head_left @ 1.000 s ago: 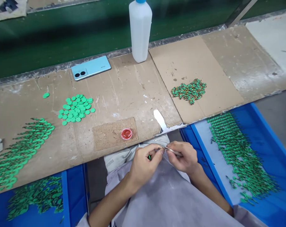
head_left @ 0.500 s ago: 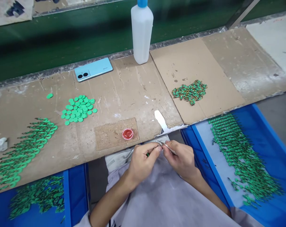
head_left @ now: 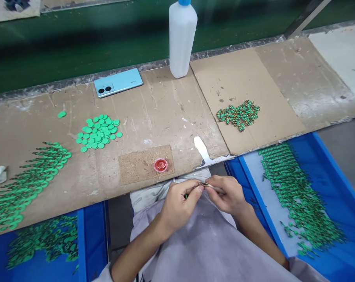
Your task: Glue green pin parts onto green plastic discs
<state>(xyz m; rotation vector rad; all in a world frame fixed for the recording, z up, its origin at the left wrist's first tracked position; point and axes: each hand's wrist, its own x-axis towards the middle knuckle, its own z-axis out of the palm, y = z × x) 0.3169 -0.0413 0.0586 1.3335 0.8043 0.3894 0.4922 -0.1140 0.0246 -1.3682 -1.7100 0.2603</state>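
Note:
My left hand (head_left: 177,205) is closed in a pinch in front of my lap, just off the table's front edge. A bit of a small green part (head_left: 186,196) shows between its thumb and fingers; the rest is hidden. Close beside it, my right hand (head_left: 230,196) is pinched round a slim metal tool that looks like tweezers (head_left: 205,183). The tweezers' tip meets the left fingertips. Nearest on the table is a small round cup of red liquid (head_left: 160,165), standing on a rough brown board (head_left: 133,166).
Green discs (head_left: 98,133) lie loose on the cardboard-covered table (head_left: 154,117). Green pieces with dark stems (head_left: 36,180) form rows at left. A phone (head_left: 118,83), white bottle (head_left: 182,39) and heap of small green-brown parts (head_left: 240,113) stand behind. Blue trays (head_left: 330,168) hold more stemmed pieces.
The view has shifted slightly. Both hands stay together at the same spot, with the tweezers' tip still at the left fingertips.

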